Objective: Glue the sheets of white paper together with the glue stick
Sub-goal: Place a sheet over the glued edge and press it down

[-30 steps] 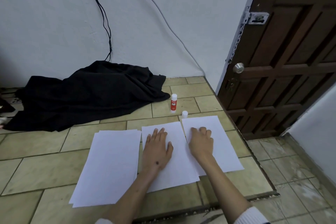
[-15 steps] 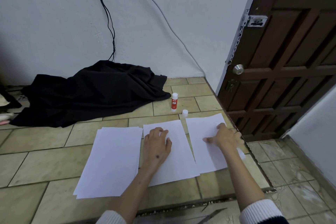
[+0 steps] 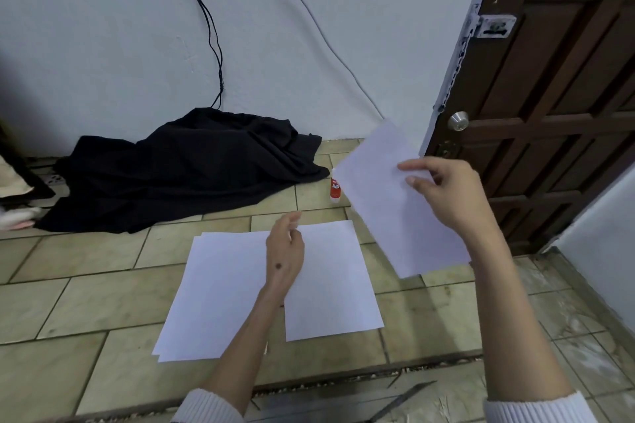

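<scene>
Where it lay flat under the right hand (image 3: 446,196) a moment ago, one sheet (image 3: 388,196) is now pinched and lifted — ready, likely, for gluing. The left hand (image 3: 285,251), loosely curled, has left the middle sheet (image 3: 330,282); the glue stick (image 3: 335,188) stands just beyond.

White paper (image 3: 395,203), blk cloth (image 3: 192,165).

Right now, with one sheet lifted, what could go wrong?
1. The right hand pinches the lifted sheet near one edge only; it may flop or crease as it comes down.
2. The glue stick stands on the tiles partly behind that sheet, so a low swing might knock it over.
3. The left hand hovers over the middle sheet without clearly pressing it; it could shift when the sheets meet.
</scene>
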